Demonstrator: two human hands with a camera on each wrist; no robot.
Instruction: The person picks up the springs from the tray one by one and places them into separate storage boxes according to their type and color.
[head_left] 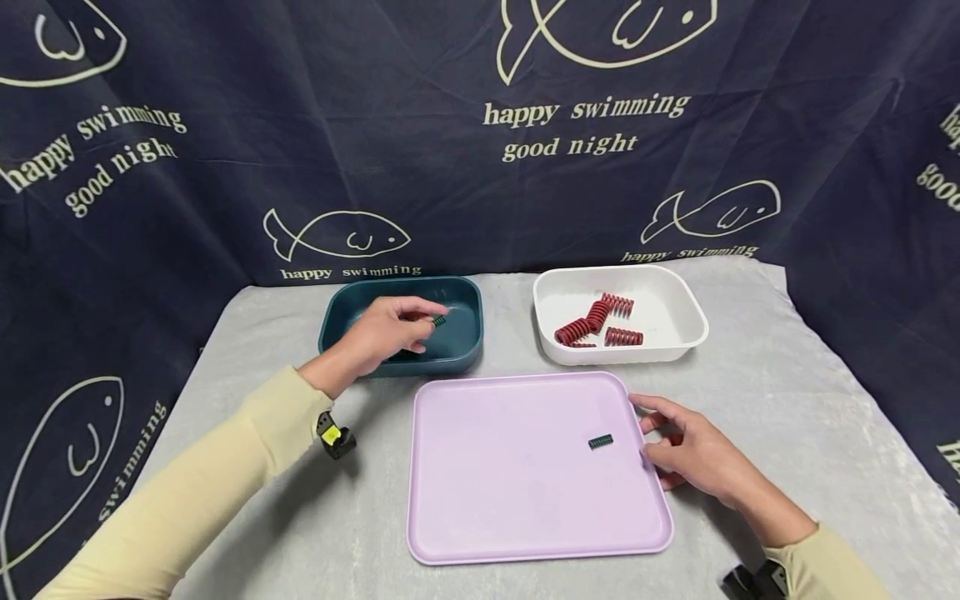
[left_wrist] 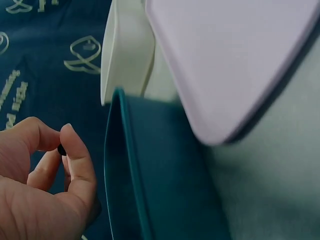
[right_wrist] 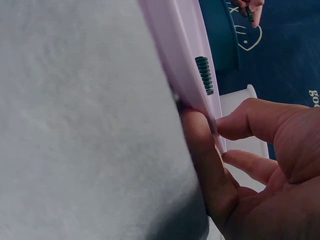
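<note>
My left hand (head_left: 382, 332) pinches a small dark green spring (head_left: 439, 320) between thumb and fingers, above the teal bin (head_left: 471, 337). The left wrist view shows only the spring's dark end (left_wrist: 61, 149) at the fingertips. On the lilac tray (head_left: 510, 475), toward its right side, lies another dark green spring (head_left: 601, 442). My right hand (head_left: 701, 454) grips that tray's right edge; the right wrist view has thumb and fingers on either side of the rim. Part of the teal bin's inside is hidden behind the left hand.
A white bin (head_left: 678, 329) at the back right holds several red springs (head_left: 597, 316). Both bins stand behind the tray on a grey cloth (head_left: 337, 517). A dark blue curtain (head_left: 450, 192) with fish drawings hangs right behind them.
</note>
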